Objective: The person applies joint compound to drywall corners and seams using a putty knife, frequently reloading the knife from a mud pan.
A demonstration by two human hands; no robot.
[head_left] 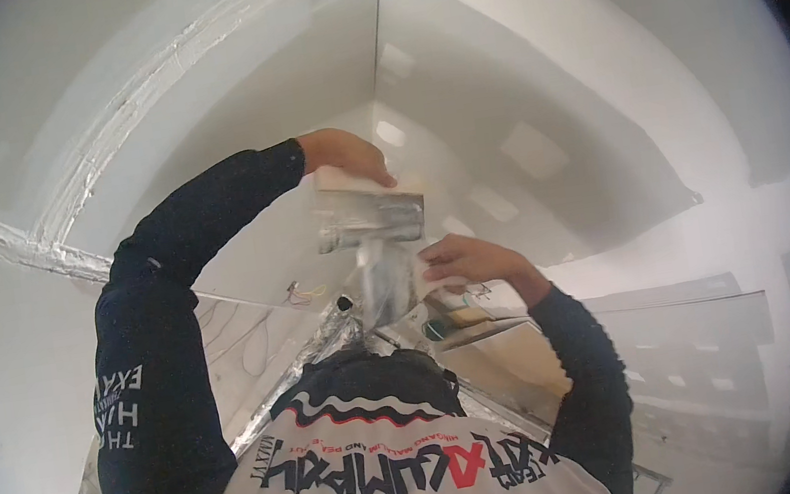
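While the left hand (345, 156) curls its fingers over the pale, straight back of a wide, grey-smeared flat blade (371, 220), apparently to steady its whole width, the right hand (467, 259) bends its fingers close together round the pale edge of a second, grey flat blade (387, 283). That one stands crosswise just below the first, perhaps so their edges can meet; blur hides whether they touch. Beyond, dark sleeves (208, 213) frame grey wall panels (466, 106) with white patches (535, 148)
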